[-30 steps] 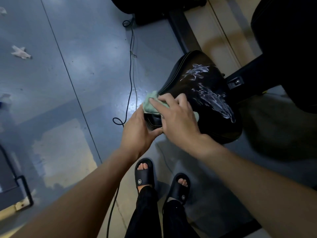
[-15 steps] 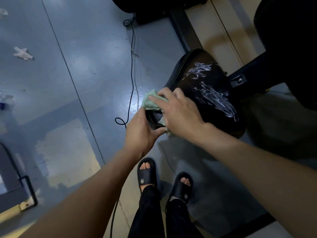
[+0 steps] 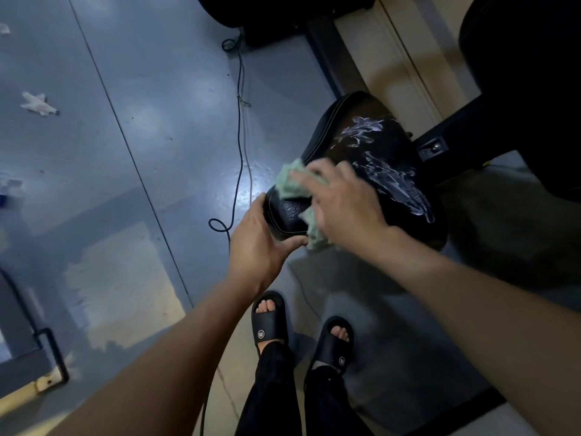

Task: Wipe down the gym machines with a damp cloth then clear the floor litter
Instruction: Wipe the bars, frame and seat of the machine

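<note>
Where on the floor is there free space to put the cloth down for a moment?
Bare grey floor lies between the black cable and the white litter scrap. The pale patch left of the left arm is bare too. Around the seat, both hands, cloth and feet crowd together.

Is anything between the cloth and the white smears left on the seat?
Nothing visible. The right hand presses the cloth on the seat; the white smears lie bare just beyond its fingers.
</note>
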